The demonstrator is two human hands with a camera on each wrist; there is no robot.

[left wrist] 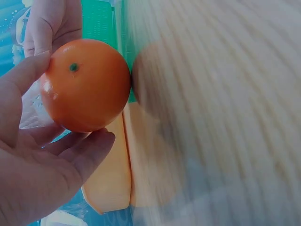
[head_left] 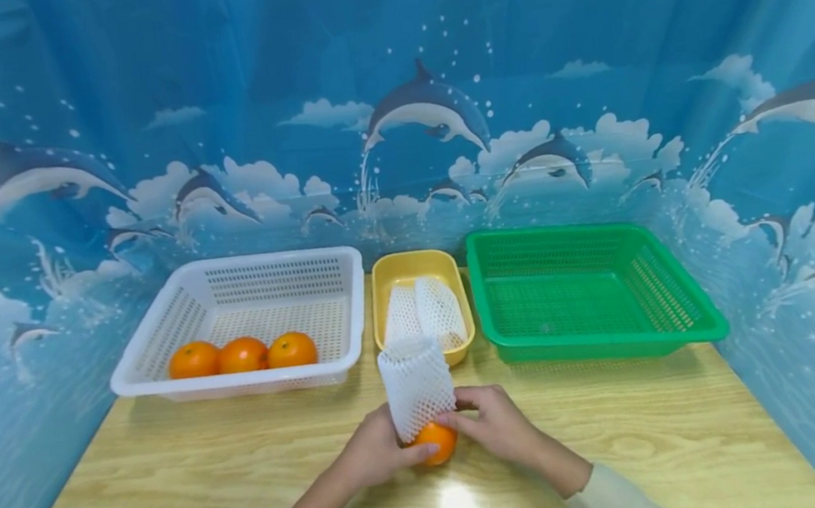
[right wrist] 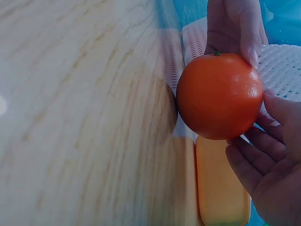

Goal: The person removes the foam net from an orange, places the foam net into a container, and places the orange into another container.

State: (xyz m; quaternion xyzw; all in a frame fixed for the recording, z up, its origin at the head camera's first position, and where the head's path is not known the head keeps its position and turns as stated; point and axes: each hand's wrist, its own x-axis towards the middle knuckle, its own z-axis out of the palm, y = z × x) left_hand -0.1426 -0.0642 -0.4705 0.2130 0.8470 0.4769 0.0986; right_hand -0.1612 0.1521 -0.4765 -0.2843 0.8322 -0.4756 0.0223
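Note:
Low over the front middle of the table, an orange (head_left: 437, 443) has its far end at the mouth of a white foam net sleeve (head_left: 416, 379). My left hand (head_left: 377, 450) grips the orange from the left, its thumb across the near side; in the left wrist view the fingers (left wrist: 96, 146) curl beneath the fruit (left wrist: 87, 87). From the right, my right hand (head_left: 498, 424) pinches the sleeve's edge, thumb at the border between net and peel. The right wrist view shows its fingers (right wrist: 254, 155) under the orange (right wrist: 218, 96). The net hides part of both hands' fingers.
A white basket (head_left: 241, 379) at the back left holds three oranges (head_left: 243, 355) in a row. Behind the hands, a yellow basket (head_left: 380, 278) contains more foam net sleeves (head_left: 438, 305). At the back right stands a green basket (head_left: 571, 294). A dolphin-print curtain (head_left: 381, 22) surrounds the table.

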